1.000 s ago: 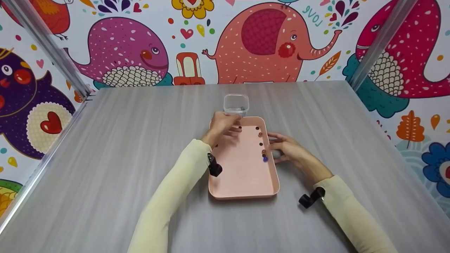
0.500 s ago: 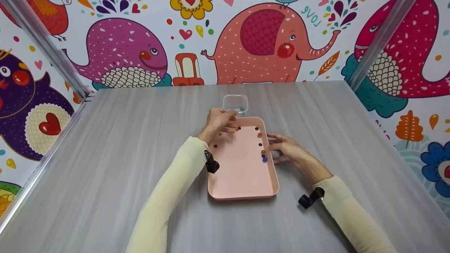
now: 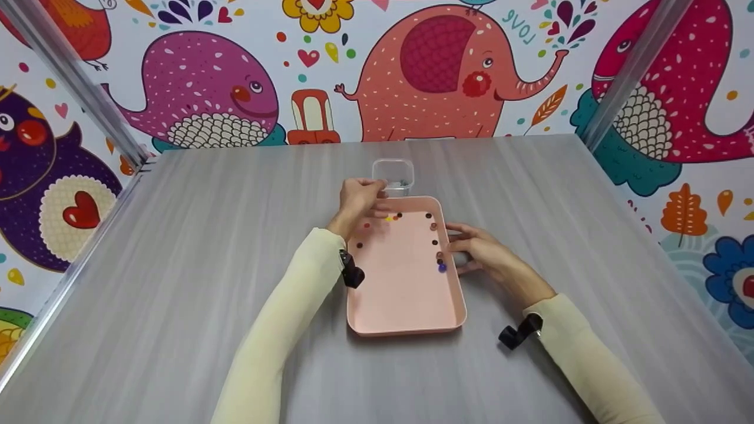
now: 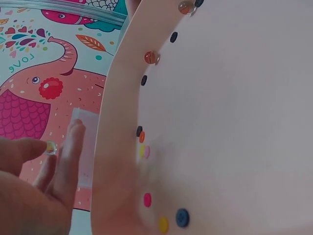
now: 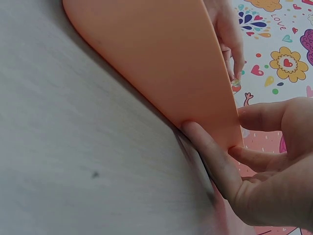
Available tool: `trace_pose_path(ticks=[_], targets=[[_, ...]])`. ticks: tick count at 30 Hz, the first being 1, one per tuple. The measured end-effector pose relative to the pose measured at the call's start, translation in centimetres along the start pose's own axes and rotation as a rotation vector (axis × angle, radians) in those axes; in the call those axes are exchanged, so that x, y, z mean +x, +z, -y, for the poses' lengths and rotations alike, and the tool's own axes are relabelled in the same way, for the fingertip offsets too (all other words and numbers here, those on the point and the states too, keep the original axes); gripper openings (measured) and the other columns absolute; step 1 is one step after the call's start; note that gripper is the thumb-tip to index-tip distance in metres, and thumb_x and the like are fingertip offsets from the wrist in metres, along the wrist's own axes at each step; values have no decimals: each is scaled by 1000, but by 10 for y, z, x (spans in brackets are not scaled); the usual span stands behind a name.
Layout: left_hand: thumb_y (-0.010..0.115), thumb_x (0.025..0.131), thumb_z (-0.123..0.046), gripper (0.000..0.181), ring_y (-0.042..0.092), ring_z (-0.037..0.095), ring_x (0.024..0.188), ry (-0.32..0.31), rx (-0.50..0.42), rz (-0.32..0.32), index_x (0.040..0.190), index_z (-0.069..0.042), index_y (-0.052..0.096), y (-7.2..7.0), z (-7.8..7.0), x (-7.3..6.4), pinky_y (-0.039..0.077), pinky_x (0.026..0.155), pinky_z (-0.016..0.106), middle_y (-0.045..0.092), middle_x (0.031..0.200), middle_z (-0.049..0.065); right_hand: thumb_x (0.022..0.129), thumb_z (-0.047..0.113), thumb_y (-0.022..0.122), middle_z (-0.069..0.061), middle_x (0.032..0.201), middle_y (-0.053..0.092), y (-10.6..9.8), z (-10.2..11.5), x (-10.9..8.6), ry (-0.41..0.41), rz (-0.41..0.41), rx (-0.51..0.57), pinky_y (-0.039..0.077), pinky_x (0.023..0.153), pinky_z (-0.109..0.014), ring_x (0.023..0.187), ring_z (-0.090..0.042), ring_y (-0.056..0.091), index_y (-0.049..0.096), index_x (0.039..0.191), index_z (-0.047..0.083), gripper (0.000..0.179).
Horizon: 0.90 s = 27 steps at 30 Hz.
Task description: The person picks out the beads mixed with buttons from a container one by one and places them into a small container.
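Observation:
My left hand (image 3: 360,197) is at the far left corner of the pink tray (image 3: 406,300), beside the near rim of a small clear plastic box (image 3: 393,175). Thumb and fingertip pinch a clear glass marble (image 4: 51,148) with a yellowish core. My right hand (image 3: 486,254) rests against the outside of the tray's right wall, its fingertips touching wall and rim in the right wrist view. Along the tray's inner edges lie a dark blue button (image 4: 182,217), a yellow button (image 4: 163,224), a pink-red button (image 4: 147,199), a reddish-brown marble (image 4: 150,57) and a blue marble (image 3: 442,268).
Several more small dark buttons lie along the tray's right side. A few small pieces sit at the bottom of the clear box, just behind the tray. The grey table (image 3: 235,235) reaches back to a wall with printed animals (image 3: 436,76).
My left hand has moved up and left from over the tray to the clear box's near edge, uncovering buttons at the tray's far left. My right hand stays put.

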<state>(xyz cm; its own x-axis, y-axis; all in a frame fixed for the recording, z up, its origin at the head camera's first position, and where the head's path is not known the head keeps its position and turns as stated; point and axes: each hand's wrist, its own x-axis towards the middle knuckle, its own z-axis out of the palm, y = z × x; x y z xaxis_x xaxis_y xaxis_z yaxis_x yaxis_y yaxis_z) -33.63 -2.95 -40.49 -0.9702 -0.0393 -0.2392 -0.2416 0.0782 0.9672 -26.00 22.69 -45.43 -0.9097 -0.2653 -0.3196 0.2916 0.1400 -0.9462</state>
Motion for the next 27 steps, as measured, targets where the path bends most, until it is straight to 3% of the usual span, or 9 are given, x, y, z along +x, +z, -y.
trace_pose_path(ticks=[7,17,27], targets=[[65,112,-17,31,83,28,83,-7,-25,-1,131,6,72,-1,2,3,68,62,29,80,113,23,106,4,57,-30,164,45,-1,0,0,13,-15,-2,69,79,-36,105,-15,75,33,171,1,69],[64,113,-18,30,83,28,84,-4,-41,-12,132,5,69,-4,4,6,67,61,29,80,114,24,106,5,61,-28,165,47,1,1,0,6,-10,-7,69,81,-39,109,-17,74,37,169,2,68],[66,112,-17,29,84,27,82,17,-40,-21,130,5,72,2,6,9,67,61,29,81,110,23,105,5,59,-28,164,46,-1,0,0,4,-3,-13,69,78,-37,109,-17,73,36,170,2,69]])
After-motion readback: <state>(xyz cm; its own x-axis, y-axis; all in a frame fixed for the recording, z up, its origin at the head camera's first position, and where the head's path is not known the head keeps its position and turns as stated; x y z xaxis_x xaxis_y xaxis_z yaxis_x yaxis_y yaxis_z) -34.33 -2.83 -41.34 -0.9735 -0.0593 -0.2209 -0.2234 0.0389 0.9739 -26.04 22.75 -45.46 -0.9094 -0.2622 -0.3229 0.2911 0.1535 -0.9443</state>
